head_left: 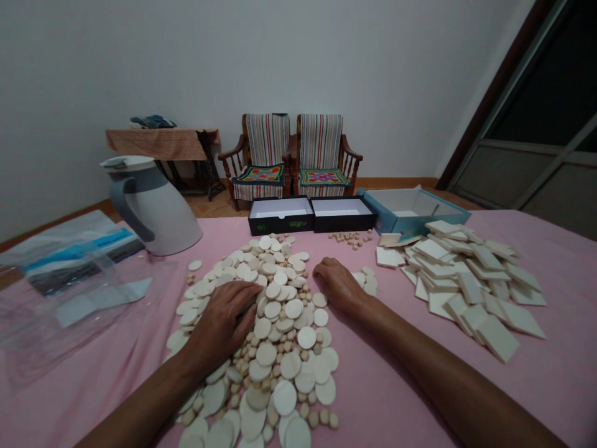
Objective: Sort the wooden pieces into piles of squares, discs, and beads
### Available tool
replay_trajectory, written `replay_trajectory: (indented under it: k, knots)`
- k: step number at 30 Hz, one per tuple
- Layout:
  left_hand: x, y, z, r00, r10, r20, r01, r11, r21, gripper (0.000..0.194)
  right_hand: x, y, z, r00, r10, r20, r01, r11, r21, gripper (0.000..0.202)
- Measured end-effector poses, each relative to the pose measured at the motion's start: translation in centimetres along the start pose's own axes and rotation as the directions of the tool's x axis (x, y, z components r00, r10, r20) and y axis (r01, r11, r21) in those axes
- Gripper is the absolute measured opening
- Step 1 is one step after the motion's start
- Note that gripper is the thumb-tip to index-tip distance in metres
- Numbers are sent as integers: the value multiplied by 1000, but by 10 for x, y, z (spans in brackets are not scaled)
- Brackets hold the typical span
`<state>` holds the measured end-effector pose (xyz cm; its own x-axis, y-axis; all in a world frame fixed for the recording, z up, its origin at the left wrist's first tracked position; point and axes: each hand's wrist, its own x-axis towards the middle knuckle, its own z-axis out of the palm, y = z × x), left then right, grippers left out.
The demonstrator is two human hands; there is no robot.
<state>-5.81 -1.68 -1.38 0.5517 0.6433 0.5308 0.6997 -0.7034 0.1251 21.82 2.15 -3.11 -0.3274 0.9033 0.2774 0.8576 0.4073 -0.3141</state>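
Head view: we have the discs (294, 308) heaped between our hands, mixed with beads (325, 417), their long axis running away from us over the cloth (368, 386). Our left hand (228, 314) is the nearer, lying on the discs' left flank, fingers pointing inward; our right hand (340, 283) rests just beside their right edge, knuckles up, fingers curled down. We cannot tell whether either grasps anything.

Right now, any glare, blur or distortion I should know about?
Head view: dim, flat light; soft shadow by the right forearm; faint sheen on the clear plastic; wide-angle stretch toward the edges; pale discs readable, surface grain too soft to tell.
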Motion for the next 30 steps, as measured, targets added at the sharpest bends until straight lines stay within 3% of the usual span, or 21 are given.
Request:
replay_trajectory:
  k: [7, 11, 13, 15, 18, 23, 30]
  knots:
    - [1, 1, -1, 1000, -10, -9, 10, 1000, 4, 25, 0, 28, -20, 971, 170, -166, -168, 985, 29, 19]
    - [0, 0, 0, 1000, -9, -8, 9, 1000, 12, 25, 5, 41, -26, 941, 147, -304, -128, 988, 82, 35]
    - [0, 0, 1, 1000, -8, -7, 8, 1000, 11, 25, 6, 34, -25, 963, 92, -255, -49, 984, 169, 30]
    - [0, 1, 0, 1000, -9, -5, 9, 1000, 8, 25, 4, 20, -23, 991, 20, -131, 19, 958, 286, 25]
    - [1, 1, 0, 1000, -17, -2, 17, 1000, 2, 25, 0, -3, -21, 996, -85, 15, 70, 904, 422, 20]
    - [2, 3, -2, 1000, -20, -12, 20, 1000, -7, 24, -5, -17, -18, 989, -135, 58, 98, 902, 420, 20]
    - [3, 4, -3, 1000, -26, -7, 26, 1000, -14, 25, -7, -21, -10, 997, -75, 33, 55, 911, 410, 16]
